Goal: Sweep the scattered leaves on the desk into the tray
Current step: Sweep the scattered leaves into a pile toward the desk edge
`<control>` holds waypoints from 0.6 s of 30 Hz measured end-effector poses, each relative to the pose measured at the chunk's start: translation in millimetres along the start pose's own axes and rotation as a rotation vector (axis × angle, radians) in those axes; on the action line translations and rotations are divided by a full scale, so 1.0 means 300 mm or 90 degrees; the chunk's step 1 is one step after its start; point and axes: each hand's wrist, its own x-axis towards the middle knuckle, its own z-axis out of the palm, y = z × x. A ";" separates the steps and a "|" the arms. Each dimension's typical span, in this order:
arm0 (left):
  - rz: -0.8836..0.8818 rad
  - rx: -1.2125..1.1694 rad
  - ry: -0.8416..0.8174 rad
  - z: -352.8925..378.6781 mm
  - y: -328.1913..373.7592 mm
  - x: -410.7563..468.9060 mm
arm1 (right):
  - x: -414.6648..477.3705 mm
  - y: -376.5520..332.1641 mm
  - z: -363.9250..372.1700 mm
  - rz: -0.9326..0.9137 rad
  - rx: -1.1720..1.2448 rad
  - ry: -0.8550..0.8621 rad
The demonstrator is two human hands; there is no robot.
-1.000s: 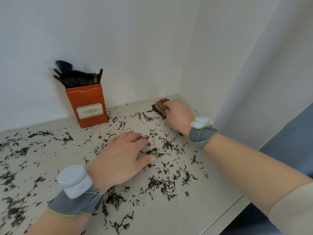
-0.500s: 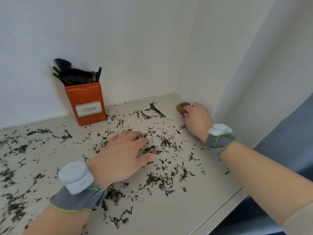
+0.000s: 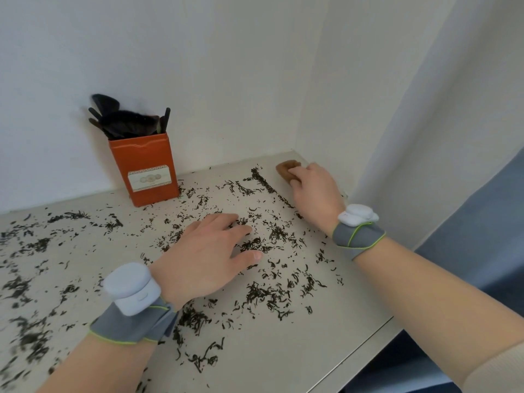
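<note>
The right hand (image 3: 314,191) grips a brown object (image 3: 285,168), fingers curled over it, at the far right corner of the desk (image 3: 283,350). The left hand (image 3: 204,256) lies flat, fingers straight. Leaves (image 3: 266,242) lie scattered across the desk.

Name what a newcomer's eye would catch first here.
Dark dried leaves lie scattered across the pale grey desk. An orange rectangular tin of black brushes stands against the back wall. The right hand grips a small brown object in the far corner; the left hand rests mid-desk.
</note>
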 end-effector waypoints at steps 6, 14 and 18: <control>0.006 0.024 -0.020 0.006 -0.011 0.001 | -0.036 0.143 -0.075 0.067 -0.066 0.013; 0.009 0.059 -0.062 0.028 -0.008 0.000 | -0.124 0.180 -0.026 0.077 -0.094 -0.020; 0.005 0.058 -0.062 0.026 -0.009 0.002 | -0.124 0.105 0.006 0.067 -0.069 -0.016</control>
